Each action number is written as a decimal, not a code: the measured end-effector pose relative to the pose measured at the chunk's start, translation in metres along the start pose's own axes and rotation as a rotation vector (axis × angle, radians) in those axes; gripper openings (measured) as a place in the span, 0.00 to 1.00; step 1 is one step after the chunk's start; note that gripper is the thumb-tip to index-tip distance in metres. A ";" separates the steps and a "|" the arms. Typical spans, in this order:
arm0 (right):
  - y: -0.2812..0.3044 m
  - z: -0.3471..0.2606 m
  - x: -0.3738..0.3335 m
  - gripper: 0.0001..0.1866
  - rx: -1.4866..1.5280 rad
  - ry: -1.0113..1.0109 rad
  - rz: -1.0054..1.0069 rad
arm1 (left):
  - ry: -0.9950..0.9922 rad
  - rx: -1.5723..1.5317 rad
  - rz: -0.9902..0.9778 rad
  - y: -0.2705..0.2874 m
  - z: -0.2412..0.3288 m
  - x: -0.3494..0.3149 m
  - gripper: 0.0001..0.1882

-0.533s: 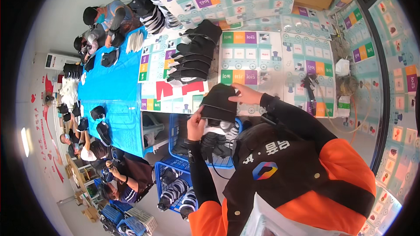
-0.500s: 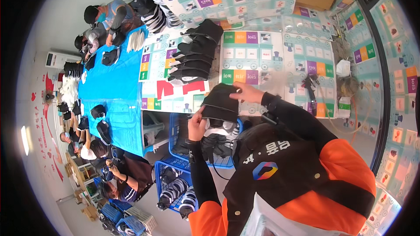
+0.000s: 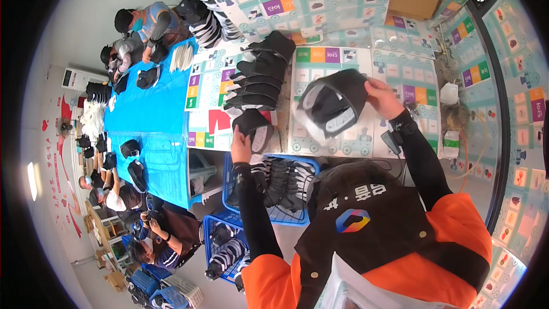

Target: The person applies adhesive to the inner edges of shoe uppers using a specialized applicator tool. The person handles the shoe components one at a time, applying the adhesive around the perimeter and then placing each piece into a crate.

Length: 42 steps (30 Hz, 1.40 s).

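Note:
My right hand point(image 3: 382, 98) grips the edge of a black cap point(image 3: 350, 88) raised over the table. That cap is tipped so its opening and pale inner lining show, and it is slightly blurred. My left hand point(image 3: 241, 144) has its fingers closed on a second black cap point(image 3: 249, 121) at the table's front edge, also with some light lining showing. Just beyond the left hand lies an overlapping row of black caps point(image 3: 260, 74) on the table. The two caps in my hands are apart from each other.
Printed sheets cover the table point(image 3: 320, 147). Below its front edge stand a blue crate point(image 3: 311, 163) of caps and another blue crate point(image 3: 209, 223). A blue-covered table point(image 3: 143, 109) with caps is at left, with several people around it. A hose point(image 3: 483, 149) hangs at right.
Both hands were together on black caps at the table's front edge. They have parted: the right hand has moved right and away with one cap, the left hand slightly left with another.

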State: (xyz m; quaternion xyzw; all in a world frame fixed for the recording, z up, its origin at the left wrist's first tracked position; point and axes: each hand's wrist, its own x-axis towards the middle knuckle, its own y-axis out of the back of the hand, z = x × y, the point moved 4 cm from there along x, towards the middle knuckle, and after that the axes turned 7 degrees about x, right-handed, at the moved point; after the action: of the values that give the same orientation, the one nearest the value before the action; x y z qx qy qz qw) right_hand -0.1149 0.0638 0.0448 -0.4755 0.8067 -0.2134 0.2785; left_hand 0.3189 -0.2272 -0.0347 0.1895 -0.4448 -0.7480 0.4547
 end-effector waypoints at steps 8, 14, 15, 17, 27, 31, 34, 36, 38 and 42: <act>0.012 0.046 0.007 0.25 -0.126 -0.136 0.043 | -0.336 -0.953 -0.303 -0.020 0.220 -0.005 0.35; 0.035 0.114 0.024 0.26 -0.632 -0.282 -0.004 | -0.303 -0.355 -0.288 -0.091 0.232 -0.040 0.23; 0.038 0.119 0.018 0.26 -0.711 -0.058 0.019 | -0.251 -0.281 -0.234 -0.104 0.219 -0.041 0.21; 0.034 0.130 0.008 0.27 -0.777 0.044 -0.103 | -0.141 -0.180 -0.185 -0.124 0.197 -0.043 0.18; 0.051 0.139 -0.008 0.11 -0.814 0.122 0.174 | 0.020 -0.452 -0.289 -0.161 0.159 -0.056 0.10; 0.057 0.143 -0.003 0.10 -0.826 0.172 0.170 | 0.011 -0.372 -0.204 -0.163 0.166 -0.053 0.09; 0.068 0.150 0.002 0.09 -0.687 0.146 0.162 | 0.020 -0.298 -0.174 -0.161 0.176 -0.053 0.11; 0.068 0.149 0.004 0.09 -0.739 0.046 0.183 | 0.044 -0.267 -0.170 -0.161 0.178 -0.055 0.11; 0.063 0.143 0.006 0.10 -0.854 0.038 0.186 | 0.021 -0.258 -0.143 -0.159 0.180 -0.055 0.11; 0.050 0.138 0.007 0.13 -0.994 0.110 0.158 | -0.021 -0.261 -0.142 -0.158 0.179 -0.055 0.13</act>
State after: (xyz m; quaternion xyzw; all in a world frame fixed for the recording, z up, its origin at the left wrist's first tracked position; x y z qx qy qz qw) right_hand -0.0601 0.0698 -0.0909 -0.4762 0.8578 0.1933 -0.0091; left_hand 0.1433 -0.0622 -0.0783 0.1520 -0.3339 -0.8317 0.4167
